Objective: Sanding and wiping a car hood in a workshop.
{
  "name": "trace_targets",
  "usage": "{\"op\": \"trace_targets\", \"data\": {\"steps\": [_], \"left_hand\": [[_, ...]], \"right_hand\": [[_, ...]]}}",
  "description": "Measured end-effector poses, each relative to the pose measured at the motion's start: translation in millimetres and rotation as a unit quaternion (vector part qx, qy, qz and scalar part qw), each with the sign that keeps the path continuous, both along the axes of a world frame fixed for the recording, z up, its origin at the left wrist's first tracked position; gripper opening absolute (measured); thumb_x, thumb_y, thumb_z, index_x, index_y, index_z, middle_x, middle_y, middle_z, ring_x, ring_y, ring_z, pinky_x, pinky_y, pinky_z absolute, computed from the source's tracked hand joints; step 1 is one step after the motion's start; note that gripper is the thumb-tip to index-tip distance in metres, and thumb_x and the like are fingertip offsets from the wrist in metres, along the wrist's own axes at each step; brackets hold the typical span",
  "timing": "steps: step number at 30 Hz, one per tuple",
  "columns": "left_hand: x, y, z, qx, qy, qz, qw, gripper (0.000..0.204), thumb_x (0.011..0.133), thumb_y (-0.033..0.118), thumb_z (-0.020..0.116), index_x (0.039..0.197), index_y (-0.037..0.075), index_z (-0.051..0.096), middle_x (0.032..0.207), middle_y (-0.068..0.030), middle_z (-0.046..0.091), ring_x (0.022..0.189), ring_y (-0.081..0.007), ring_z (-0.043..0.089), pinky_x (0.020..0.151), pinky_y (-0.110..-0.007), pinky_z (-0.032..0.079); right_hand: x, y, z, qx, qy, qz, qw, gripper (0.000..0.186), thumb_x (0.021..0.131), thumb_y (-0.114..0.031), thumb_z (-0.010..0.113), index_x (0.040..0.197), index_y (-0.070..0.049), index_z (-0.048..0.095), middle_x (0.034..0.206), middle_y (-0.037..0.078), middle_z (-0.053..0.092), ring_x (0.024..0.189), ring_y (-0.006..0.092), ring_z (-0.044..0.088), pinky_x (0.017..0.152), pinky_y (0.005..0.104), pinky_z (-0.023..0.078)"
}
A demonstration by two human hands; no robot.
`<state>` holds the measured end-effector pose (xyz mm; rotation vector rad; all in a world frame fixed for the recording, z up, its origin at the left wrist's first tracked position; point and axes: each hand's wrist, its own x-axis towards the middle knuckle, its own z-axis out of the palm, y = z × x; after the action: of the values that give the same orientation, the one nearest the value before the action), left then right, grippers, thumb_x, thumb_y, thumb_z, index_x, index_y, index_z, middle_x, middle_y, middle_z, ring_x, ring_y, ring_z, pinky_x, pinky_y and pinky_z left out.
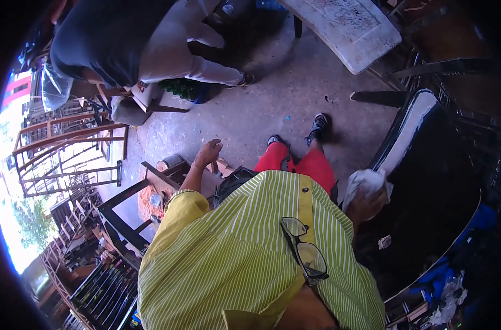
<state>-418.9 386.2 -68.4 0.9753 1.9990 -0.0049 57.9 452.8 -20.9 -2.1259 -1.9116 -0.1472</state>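
My right hand (pixel 367 204) is closed around a crumpled white cloth (pixel 366 182). The cloth rests at the near-left edge of a large black panel (pixel 426 187), beside a broad whitish strip (pixel 407 132) along that edge. On the panel's dark surface lies a small pale scrap (pixel 384 241). Out to the left, my left hand (pixel 208 153) hangs above the floor with nothing visible in it, its fingers loosely bent and apart. Close to it is a wooden stand (pixel 161 179) with some small items on top.
Another person (pixel 113 41) bends over a chair at the far left. Wooden frames (pixel 69 148) are stacked along the left side. A worn white tabletop (pixel 349 30) stands at the far right. Blue sheeting and clear plastic (pixel 448 300) lie near the lower right.
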Motion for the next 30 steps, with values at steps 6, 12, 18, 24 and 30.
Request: {"op": "trace_targets", "data": {"steps": [6,12,18,24,30], "left_hand": [[23.6,17.8,-5.1,-0.012,-0.012,0.006,1.000,0.043,0.080,0.031,0.045,0.113,0.004,0.049,0.103,-0.0225,0.054,0.099,-0.0345,0.051,0.084,-0.037,0.040],[46.7,43.8,-7.7,-0.030,-0.022,0.012,0.999,0.041,0.081,0.031,0.046,0.114,0.007,0.049,0.103,-0.0187,0.056,0.096,-0.0331,0.053,0.082,-0.037,0.041],[66.0,70.8,9.5,-0.007,-0.001,0.023,1.000,0.040,0.081,0.030,0.045,0.112,0.006,0.050,0.106,-0.0183,0.054,0.099,-0.0327,0.051,0.085,-0.037,0.040],[76.2,76.8,21.5,0.007,0.000,0.048,0.999,0.040,0.082,0.031,0.045,0.111,0.005,0.050,0.107,-0.0198,0.053,0.100,-0.0336,0.050,0.086,-0.037,0.039],[67.7,31.6,-1.2,0.015,0.031,-0.011,0.999,0.044,0.082,0.039,0.041,0.113,0.010,0.050,0.108,-0.0163,0.053,0.101,-0.0316,0.050,0.086,-0.039,0.039]], "right_hand": [[19.9,110.5,-3.5,-0.025,-0.070,-0.059,0.995,0.062,0.082,-0.044,0.040,0.124,0.002,0.034,0.131,0.016,0.029,0.122,0.0322,0.026,0.100,0.0439,0.018],[40.6,228.1,-2.8,0.000,-0.064,-0.036,0.997,0.061,0.083,-0.046,0.038,0.125,-0.003,0.034,0.130,0.013,0.032,0.122,0.0304,0.027,0.099,0.0441,0.018],[68.6,331.2,6.2,-0.012,-0.064,-0.013,0.998,0.060,0.082,-0.050,0.038,0.118,-0.003,0.042,0.122,0.015,0.041,0.115,0.0291,0.037,0.095,0.0433,0.026],[98.8,413.5,-4.1,-0.095,0.033,-0.077,0.992,0.065,0.076,-0.061,0.035,0.107,-0.005,0.050,0.102,0.020,0.055,0.093,0.0385,0.052,0.081,0.0462,0.037],[111.5,422.5,-13.6,0.071,0.042,-0.070,0.994,0.056,0.080,-0.048,0.044,0.112,-0.001,0.045,0.108,0.021,0.051,0.097,0.0364,0.050,0.085,0.0431,0.037]]}}
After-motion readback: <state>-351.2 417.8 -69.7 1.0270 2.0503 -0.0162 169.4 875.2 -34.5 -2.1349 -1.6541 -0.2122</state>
